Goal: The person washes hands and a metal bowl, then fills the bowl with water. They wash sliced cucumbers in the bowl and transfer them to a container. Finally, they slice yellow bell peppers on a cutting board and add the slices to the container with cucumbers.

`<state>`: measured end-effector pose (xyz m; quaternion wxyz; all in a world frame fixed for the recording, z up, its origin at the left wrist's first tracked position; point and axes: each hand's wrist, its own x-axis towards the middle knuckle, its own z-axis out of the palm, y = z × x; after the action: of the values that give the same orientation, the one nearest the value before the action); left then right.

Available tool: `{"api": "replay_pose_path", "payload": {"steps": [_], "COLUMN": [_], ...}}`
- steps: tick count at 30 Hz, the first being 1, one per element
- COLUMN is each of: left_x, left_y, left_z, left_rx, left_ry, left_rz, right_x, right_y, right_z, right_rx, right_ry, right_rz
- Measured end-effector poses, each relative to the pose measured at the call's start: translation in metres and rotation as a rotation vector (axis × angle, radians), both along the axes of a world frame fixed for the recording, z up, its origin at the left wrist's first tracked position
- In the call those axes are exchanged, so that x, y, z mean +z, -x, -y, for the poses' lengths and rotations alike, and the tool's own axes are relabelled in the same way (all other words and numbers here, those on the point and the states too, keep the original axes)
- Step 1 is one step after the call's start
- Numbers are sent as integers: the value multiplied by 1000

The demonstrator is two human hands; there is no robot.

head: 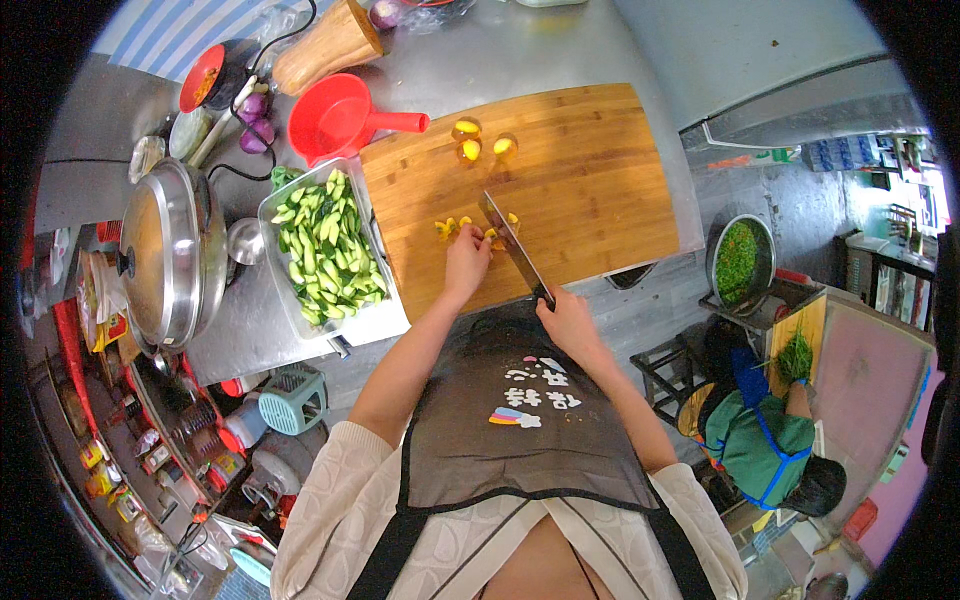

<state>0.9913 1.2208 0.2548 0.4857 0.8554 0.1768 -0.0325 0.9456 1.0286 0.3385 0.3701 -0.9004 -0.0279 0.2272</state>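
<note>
My right hand [570,321] is closed on the black handle of a kitchen knife [523,255], whose broad blade stands over the wooden cutting board [607,180]. Cut yellow-orange pieces [448,227] lie on both sides of the blade; they look like cut preserved egg yolks, though the kind is not certain. My left hand [468,259] has its fingertips down on the pieces just left of the knife; whether it pinches one is hidden. Farther up the board, several whole yellow yolks [505,147] lie in a loose group, glossy and partly translucent around the edges.
Left of the board, a clear plastic tub [270,255] holds cut green vegetable pieces. Beyond it are a red plastic ladle [330,112], a large lidded steel pot [161,255] and a butternut squash [326,49]. At right, another person [761,442] works beside a steel bowl [770,259] of chopped greens.
</note>
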Motion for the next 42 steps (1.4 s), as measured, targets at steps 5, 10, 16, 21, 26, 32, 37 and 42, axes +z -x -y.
{"api": "replay_pose_path", "payload": {"steps": [5, 10, 16, 21, 26, 32, 37, 42], "left_x": [5, 9, 8, 10, 33, 10, -4, 1], "left_y": [1, 2, 2, 9, 17, 10, 0, 7], "left_z": [2, 4, 3, 0, -12, -38, 9, 22], "left_rx": [0, 2, -26, -17, 105, 52, 73, 274], "left_ry": [-98, -110, -106, -58, -89, -326, -185, -120], "left_rz": [31, 31, 22, 97, 130, 405, 460, 507], "right_x": [-3, -16, -39, 5, -23, -51, -68, -55], "right_y": [3, 4, 2, -4, -7, -6, -9, -16], "right_z": [-4, -7, -7, -6, 26, 63, 34, -27], "right_rx": [-13, -5, -23, -141, -252, -445, -343, -201], "right_ry": [-6, 38, 39, -112, -241, -778, -689, -643], "right_rz": [-11, -26, -25, -24, -172, -622, -721, -781]}}
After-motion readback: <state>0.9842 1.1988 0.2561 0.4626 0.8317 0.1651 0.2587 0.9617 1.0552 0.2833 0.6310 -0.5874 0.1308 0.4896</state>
